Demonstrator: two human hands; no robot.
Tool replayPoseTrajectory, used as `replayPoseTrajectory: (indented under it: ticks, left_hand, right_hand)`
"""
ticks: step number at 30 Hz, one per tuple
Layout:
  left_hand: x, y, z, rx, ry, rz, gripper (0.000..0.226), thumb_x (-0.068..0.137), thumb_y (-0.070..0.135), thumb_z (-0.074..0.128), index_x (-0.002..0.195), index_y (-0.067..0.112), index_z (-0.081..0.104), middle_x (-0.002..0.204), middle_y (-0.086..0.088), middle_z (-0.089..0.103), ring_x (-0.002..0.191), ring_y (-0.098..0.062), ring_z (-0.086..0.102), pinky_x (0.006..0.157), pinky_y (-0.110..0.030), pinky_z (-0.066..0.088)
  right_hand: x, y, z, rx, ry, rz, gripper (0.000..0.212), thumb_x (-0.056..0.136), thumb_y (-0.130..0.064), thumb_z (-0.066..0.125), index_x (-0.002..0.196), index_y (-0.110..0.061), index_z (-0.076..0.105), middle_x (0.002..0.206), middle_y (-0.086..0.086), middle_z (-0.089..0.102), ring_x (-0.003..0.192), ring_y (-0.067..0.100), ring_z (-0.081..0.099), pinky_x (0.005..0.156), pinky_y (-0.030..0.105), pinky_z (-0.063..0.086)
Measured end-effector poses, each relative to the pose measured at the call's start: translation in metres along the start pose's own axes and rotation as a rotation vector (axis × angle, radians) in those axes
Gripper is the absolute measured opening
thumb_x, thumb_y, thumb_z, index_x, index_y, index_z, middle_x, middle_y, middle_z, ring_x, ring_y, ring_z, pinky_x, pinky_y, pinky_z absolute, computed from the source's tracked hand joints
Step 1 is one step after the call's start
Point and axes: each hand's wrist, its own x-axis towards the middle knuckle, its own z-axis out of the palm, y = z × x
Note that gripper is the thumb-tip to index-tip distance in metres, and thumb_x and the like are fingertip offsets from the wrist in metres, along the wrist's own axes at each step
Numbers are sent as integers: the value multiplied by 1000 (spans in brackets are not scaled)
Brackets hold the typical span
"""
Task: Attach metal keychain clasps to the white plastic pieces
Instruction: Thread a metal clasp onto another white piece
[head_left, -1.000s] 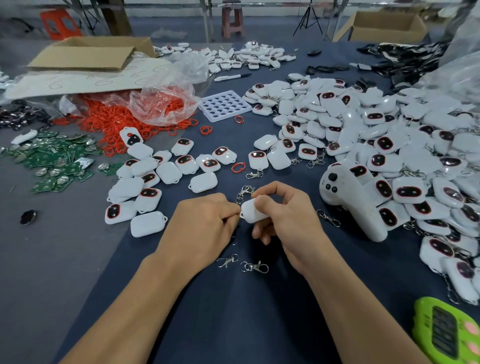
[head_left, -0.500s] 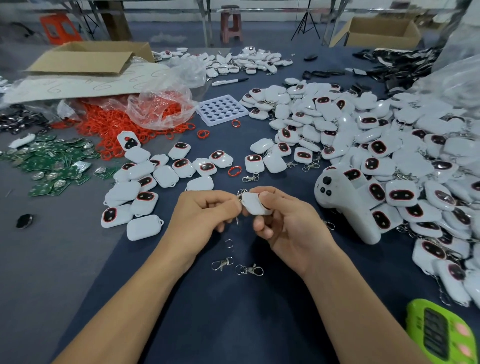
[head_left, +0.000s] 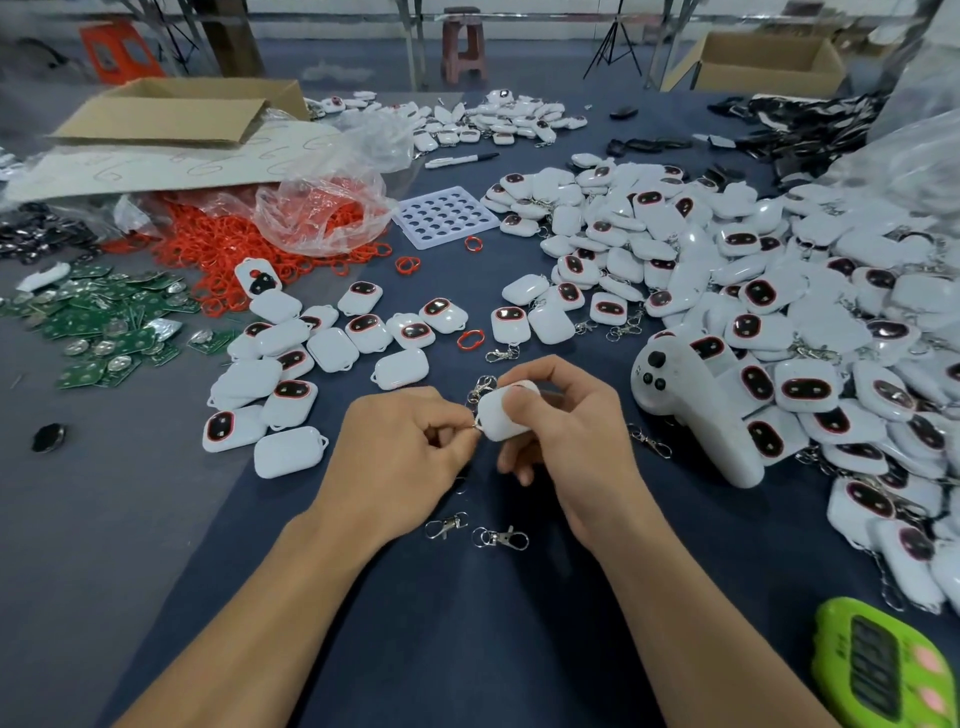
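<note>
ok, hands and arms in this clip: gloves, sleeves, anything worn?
Nothing worn. Left hand and right hand are bare: no gloves, rings or watch visible. Left forearm and right forearm are bare down to the frame edge; no sleeves in view.

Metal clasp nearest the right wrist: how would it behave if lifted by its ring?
The metal clasp is a small ring linked to a hook, so it would probably dangle rather than stay stiff. Thin and small, likely light. Lying flat on the dark mat, it seems unlikely to roll.
</note>
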Motion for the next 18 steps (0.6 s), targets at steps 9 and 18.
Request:
replayPoseTrajectory:
  ticks: [9, 18]
  left_hand:
    - [7, 5, -3, -390, -47, -185, 8, 74, 37, 73, 72, 43, 77, 64, 0, 66, 54, -5, 51, 57, -17, 45]
    - [7, 3, -3, -522, -98, -246, 20, 74, 45, 70, 77, 28, 81, 65, -15, 63, 53, -12, 51, 57, -22, 43]
  right_hand:
    - [2, -9, -4, 294, -36, 170, 20, 100, 1, 52, 92, -8, 69, 75, 13, 71, 43, 22, 55, 38, 25, 37]
    - [1, -8, -3, 344, -71, 183, 17, 102, -3, 56, 100, -8, 73, 78, 11, 74, 49, 18, 60, 43, 21, 45]
